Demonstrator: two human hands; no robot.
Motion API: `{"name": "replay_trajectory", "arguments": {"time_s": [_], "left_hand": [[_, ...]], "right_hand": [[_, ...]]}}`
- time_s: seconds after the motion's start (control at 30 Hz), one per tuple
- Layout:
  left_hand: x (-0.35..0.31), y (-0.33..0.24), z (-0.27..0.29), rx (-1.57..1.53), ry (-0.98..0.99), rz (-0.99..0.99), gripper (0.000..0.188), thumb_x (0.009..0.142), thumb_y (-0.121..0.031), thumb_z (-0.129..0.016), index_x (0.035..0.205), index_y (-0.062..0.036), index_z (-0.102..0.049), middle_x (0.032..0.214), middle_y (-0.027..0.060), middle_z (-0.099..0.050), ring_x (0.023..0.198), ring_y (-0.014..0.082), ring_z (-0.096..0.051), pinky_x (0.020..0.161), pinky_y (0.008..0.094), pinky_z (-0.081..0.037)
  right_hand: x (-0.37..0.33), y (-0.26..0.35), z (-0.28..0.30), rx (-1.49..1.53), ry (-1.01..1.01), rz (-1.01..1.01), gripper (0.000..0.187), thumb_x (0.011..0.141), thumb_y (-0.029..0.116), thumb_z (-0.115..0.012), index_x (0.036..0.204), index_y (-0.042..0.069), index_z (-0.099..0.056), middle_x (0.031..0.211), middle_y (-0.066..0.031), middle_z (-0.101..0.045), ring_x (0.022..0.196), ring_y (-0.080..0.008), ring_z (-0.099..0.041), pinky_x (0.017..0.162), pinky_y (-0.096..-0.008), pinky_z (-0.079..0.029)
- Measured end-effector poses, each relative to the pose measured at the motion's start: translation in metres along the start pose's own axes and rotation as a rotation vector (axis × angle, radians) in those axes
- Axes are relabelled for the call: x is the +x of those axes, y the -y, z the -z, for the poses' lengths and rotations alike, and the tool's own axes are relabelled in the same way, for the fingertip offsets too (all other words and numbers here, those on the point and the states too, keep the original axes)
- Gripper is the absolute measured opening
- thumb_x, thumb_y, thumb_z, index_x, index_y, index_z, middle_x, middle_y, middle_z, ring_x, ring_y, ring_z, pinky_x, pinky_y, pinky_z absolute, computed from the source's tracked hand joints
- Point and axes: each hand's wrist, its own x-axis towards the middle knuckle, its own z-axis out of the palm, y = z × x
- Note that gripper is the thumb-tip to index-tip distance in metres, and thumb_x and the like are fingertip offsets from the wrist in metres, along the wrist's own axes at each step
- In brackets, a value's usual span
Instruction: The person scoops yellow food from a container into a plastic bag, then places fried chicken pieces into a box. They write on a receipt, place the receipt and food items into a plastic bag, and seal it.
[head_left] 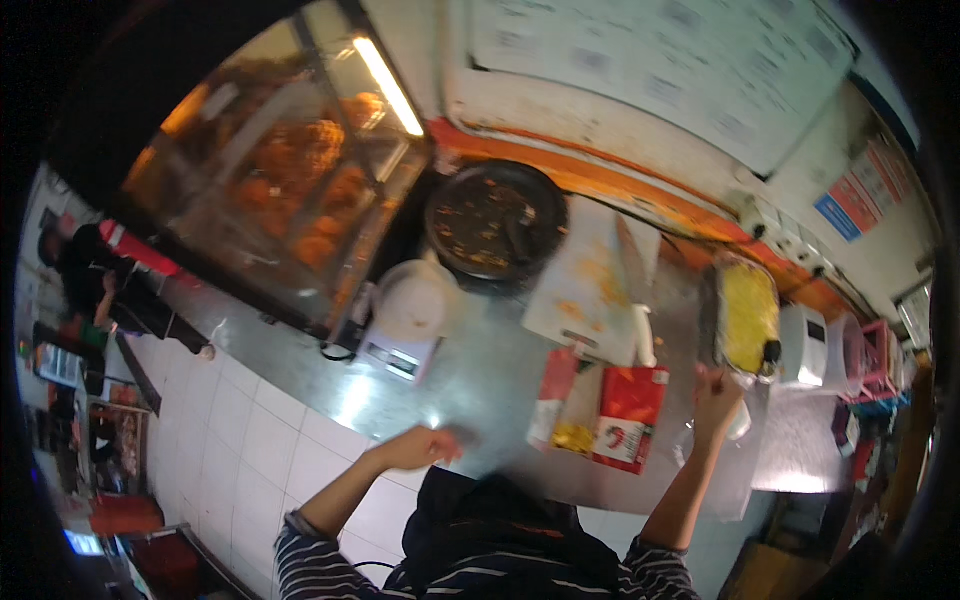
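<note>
Two hands work at a steel counter [480,380]. We note our left hand [425,447] resting on the metal, fingers curled loosely, holding nothing we can make out. Our right hand [716,398] is raised beside a clear plastic bag [738,425]; we cannot tell whether it grips it. Between the hands, at three o'clock from the left one, lies a red printed paper box [600,410], opened flat, with yellow food on it. At twelve o'clock from it lie a white cutting board [590,285] bearing a cleaver [636,300], and a dark round pan [495,220]. At ten o'clock sits a white scale [408,315]. White rectangular menu sheets [680,60] hang on the wall above.
</note>
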Motion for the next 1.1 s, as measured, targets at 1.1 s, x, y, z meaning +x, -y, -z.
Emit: {"name": "replay_trajectory", "arguments": {"time_s": [1.1], "left_hand": [[-0.023, 0.043, -0.022, -0.254, 0.150, -0.124, 0.044, 0.091, -0.032, -0.042, 0.118, 0.0031, -0.044, 0.118, 0.0135, -0.044, 0.109, 0.0205, -0.036, 0.093, 0.0332, -0.025]], "right_hand": [[-0.247, 0.159, -0.176, 0.066, 0.978, 0.476, 0.024, 0.085, 0.025, -0.053, 0.101, 0.009, -0.061, 0.090, -0.0114, -0.064, 0.078, -0.0272, -0.061, 0.071, -0.0375, -0.048]]}}
